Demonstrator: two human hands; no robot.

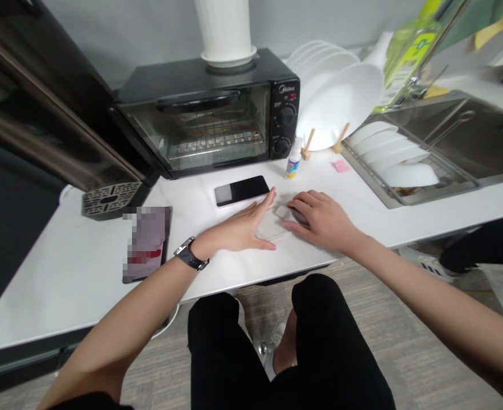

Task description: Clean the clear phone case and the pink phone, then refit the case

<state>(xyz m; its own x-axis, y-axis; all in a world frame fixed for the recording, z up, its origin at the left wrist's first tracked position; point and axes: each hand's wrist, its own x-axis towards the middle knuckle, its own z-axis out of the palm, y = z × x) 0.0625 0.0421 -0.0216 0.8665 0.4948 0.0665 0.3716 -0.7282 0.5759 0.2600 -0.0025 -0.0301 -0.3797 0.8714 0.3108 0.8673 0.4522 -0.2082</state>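
My left hand (238, 228) lies flat on the white counter (85, 267), fingers stretched out, steadying the left edge of a clear transparent phone case (272, 225). My right hand (324, 219) rests over the case's right end, its fingers curled down and pressing a small pale cloth or pad (286, 212) against it. Just beyond the hands lies a dark phone (242, 189), screen up and off. I wear a watch (189, 254) on the left wrist.
A black toaster oven (209, 114) stands at the back, with a small white bottle (294, 158) and a pink sticky note (341, 165) beside it. White plates (341, 97) lean in a rack; a sink (443, 142) lies right. A blurred-out device (147, 242) lies left.
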